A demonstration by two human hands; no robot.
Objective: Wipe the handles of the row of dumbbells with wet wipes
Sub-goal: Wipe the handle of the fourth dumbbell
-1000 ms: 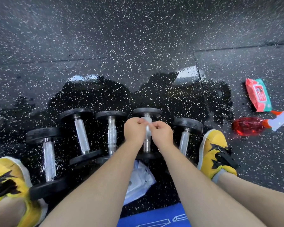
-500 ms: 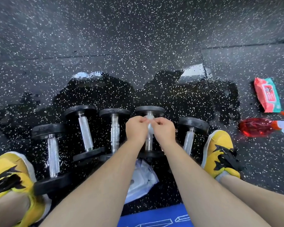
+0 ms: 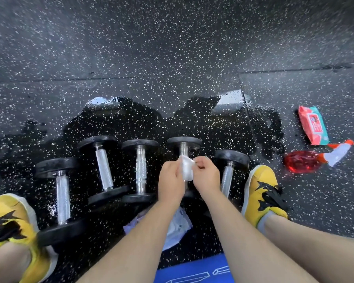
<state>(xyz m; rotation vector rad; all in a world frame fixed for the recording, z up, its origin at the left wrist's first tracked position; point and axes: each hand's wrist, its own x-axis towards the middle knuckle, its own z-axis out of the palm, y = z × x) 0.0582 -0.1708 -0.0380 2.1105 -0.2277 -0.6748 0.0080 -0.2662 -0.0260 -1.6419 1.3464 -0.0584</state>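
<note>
Pinching a crumpled white wet wipe [image 3: 186, 169] between them, a person's left hand [image 3: 171, 180] and right hand [image 3: 205, 176] (fingers of both curled onto the cloth) hover over the fourth dumbbell [image 3: 184, 142] from the left in a row of five on a wet speckled rubber floor [image 3: 172, 58]. The wipe lies over the upper part of the steel handle, just below the far plate; whether it touches is unclear. A pack of wet wipes [image 3: 313, 124] and a red spray bottle [image 3: 302, 161] lie well to the right, beyond a yellow shoe [image 3: 262, 190].

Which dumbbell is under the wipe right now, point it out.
The fourth dumbbell from the left: left hand and right hand hold the wet wipe over its handle; the other four handles are bare.
</note>
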